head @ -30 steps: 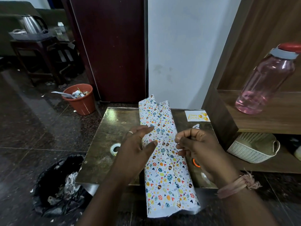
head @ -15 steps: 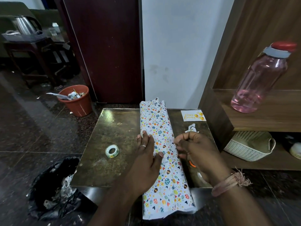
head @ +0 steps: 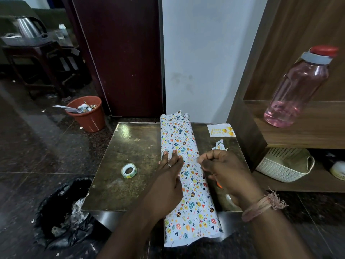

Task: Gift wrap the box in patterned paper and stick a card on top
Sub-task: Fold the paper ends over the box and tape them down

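Observation:
A long box wrapped in white patterned paper [head: 184, 165] lies lengthwise on the small dark table [head: 130, 146], its near end overhanging the front edge. My left hand [head: 168, 176] lies flat on the parcel's left side, fingertips pressing the paper down. My right hand [head: 222, 171] hovers at the parcel's right edge, thumb and fingers pinched on a small pale strip that looks like tape. A yellow "Happy Birthday" card [head: 221, 130] lies at the table's far right corner. A tape roll [head: 128, 171] sits left of the parcel.
A paper scrap [head: 219, 145] lies near the card, and an orange-handled tool [head: 220, 186] peeks from under my right hand. A wooden shelf with a pink bottle [head: 296, 90] and a white basket [head: 283, 165] stands right. A black rubbish bag [head: 63, 212] and an orange bin [head: 87, 114] are left.
The paper's open flaps have closed flat over the box. My left hand slid down onto the parcel's left side and flattened. My right hand stayed pinched at the right edge.

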Tool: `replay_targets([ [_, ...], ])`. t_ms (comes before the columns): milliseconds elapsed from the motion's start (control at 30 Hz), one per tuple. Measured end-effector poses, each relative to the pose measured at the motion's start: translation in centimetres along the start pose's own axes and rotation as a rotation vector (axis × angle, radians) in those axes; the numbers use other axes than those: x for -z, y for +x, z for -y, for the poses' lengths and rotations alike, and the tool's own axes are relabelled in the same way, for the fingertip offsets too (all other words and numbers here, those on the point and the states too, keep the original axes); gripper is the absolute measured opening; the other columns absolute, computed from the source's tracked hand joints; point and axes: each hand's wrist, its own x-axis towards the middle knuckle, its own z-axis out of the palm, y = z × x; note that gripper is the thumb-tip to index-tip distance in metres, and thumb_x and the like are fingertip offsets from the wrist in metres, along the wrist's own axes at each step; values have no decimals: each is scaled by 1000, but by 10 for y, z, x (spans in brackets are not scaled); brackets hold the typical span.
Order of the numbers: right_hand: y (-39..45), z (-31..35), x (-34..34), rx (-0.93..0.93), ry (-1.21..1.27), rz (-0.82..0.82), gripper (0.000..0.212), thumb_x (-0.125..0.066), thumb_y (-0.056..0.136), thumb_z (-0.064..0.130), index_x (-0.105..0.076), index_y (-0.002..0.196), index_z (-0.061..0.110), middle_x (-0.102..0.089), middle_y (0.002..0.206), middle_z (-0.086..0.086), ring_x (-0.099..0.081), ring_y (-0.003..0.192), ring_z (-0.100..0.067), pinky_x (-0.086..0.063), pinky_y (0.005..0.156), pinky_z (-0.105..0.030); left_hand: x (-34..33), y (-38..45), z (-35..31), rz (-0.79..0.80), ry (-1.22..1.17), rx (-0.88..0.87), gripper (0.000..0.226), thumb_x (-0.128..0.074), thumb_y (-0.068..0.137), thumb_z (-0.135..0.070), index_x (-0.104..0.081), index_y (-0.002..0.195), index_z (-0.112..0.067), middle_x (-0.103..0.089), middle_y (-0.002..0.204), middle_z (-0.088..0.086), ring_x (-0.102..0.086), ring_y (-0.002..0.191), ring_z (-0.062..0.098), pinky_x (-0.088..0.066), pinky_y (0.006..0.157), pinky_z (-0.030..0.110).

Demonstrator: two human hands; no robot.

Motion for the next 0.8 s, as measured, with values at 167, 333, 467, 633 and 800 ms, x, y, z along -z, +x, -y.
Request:
replay_targets([
  [167, -2, 4, 2, -12, -27, 29, 9, -71, 93, 17, -77, 88, 13, -77, 79, 4, -65, 58, 4, -45, 56, -15, 0, 1, 2, 33, 36, 79, 58, -47, 109, -26, -22, 161, -34, 9, 166, -15, 35, 147, 18, 4, 128, 41],
  [333, -4, 7, 4, -47, -40, 51, 10, -71, 92, 21, -78, 88, 14, -78, 81, 4, -69, 67, -1, -46, 64, -22, 7, 1, 4, 48, 60, 145, 60, -52, 99, -59, -26, 153, -55, 18, 159, -20, 37, 145, 17, 21, 119, 37],
  [467, -5, 5, -2, -5, 10, -71, 11, -69, 93, 14, -77, 86, 11, -71, 62, 11, -61, 49, 6, -42, 46, -10, 8, 1, 3, 29, 66, 179, 65, -56, 94, -65, -29, 152, -57, 8, 166, -20, 25, 153, 19, 16, 122, 43],
  [633, 1, 5, -20, -13, -6, -200, 12, -70, 90, 16, -78, 81, 17, -78, 78, 5, -74, 81, -13, -61, 81, -35, 9, 1, 0, 65, 132, 199, 68, -50, 95, -68, -19, 155, -57, 10, 170, -16, 26, 154, 23, 16, 123, 51],
  [800, 11, 9, -26, -46, -46, -232, 13, -71, 88, 17, -78, 78, 14, -78, 79, -2, -74, 84, -24, -60, 83, -40, 11, 2, -9, 125, 211, 257, 69, -45, 98, -67, -9, 156, -58, 17, 169, -14, 25, 154, 29, 14, 121, 60],
])
